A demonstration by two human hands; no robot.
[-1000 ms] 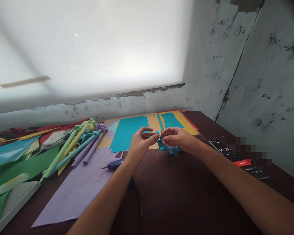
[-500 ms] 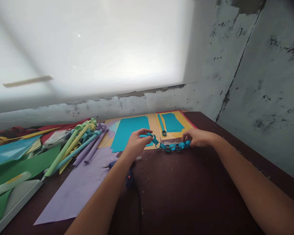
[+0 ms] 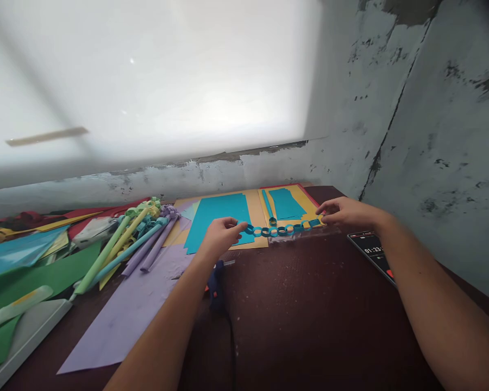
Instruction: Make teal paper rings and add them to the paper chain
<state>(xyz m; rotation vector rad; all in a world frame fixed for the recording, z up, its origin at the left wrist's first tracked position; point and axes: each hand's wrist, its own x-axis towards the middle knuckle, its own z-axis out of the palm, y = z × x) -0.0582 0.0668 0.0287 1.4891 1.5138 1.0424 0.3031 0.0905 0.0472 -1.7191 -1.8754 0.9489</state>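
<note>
A blue paper chain [image 3: 283, 231] of several small linked rings stretches nearly straight between my two hands, across the front of the yellow and orange sheets. Its left end is pinched between the thumb and fingers of my left hand [image 3: 224, 236]. At the other end, the fingertips of my right hand [image 3: 344, 213] grip the last link. Behind the chain, a rolled blue paper tube [image 3: 268, 203] with a curled end lies beside several blue paper pieces [image 3: 287, 203]. Larger blue sheets [image 3: 218, 214] lie behind my left hand.
A dark blue glue gun [image 3: 215, 288] with a cord lies by my left forearm, partly hidden. A phone [image 3: 370, 251] showing a timer sits under my right forearm. On the left are a purple sheet [image 3: 118, 320], coloured paper tubes [image 3: 126, 241] and green sheets [image 3: 65, 269].
My right hand has moved right and slightly away, and my left hand slightly left. The sagging chain is now pulled almost straight. The phone has come into view.
</note>
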